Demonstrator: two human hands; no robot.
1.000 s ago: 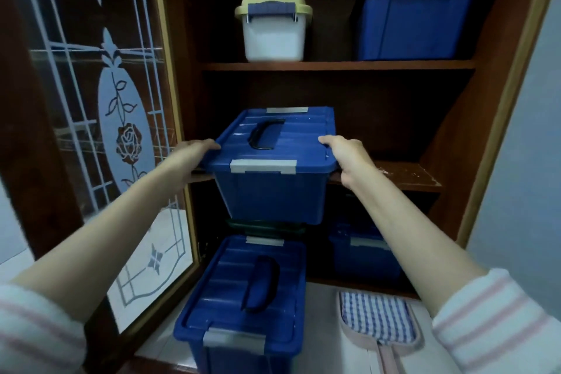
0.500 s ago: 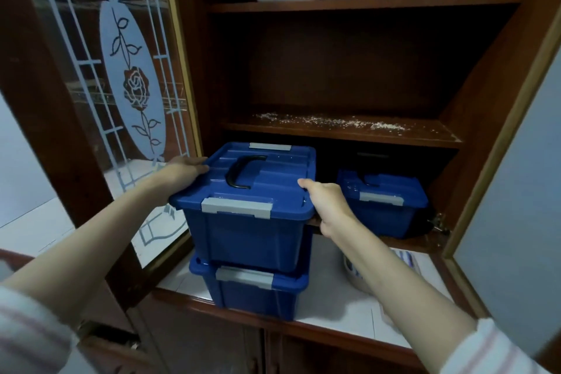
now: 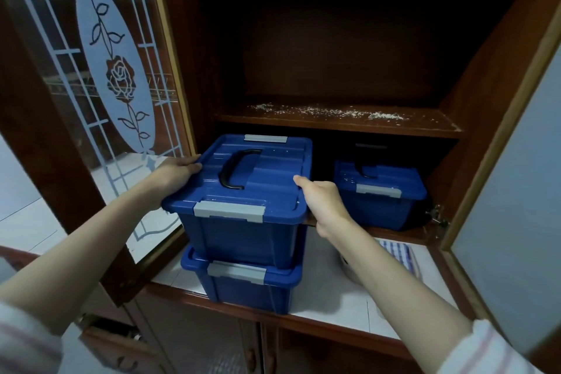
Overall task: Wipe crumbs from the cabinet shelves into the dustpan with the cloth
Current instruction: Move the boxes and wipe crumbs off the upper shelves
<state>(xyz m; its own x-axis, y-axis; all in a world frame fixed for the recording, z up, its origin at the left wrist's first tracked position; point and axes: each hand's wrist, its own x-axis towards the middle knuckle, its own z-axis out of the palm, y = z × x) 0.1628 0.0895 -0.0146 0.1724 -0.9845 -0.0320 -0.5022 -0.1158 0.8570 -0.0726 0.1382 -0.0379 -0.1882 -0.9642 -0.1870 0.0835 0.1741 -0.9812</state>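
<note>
Now your left hand (image 3: 174, 174) grips the left rim of the blue box (image 3: 249, 185), lifted off the middle shelf (image 3: 334, 126) and set on a second box (image 3: 243, 282) on the tabletop (image 3: 328, 291). Your right hand (image 3: 321, 200) grips its right rim. That bares the crumbs (image 3: 328, 112) for wiping. The checked cloth (image 3: 397, 255) lies behind your right forearm.

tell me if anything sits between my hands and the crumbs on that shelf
Nothing visible stands on the shelf; the crumbs lie bare. The left hand and right hand grip the top blue box, stacked below and in front of it.
</note>
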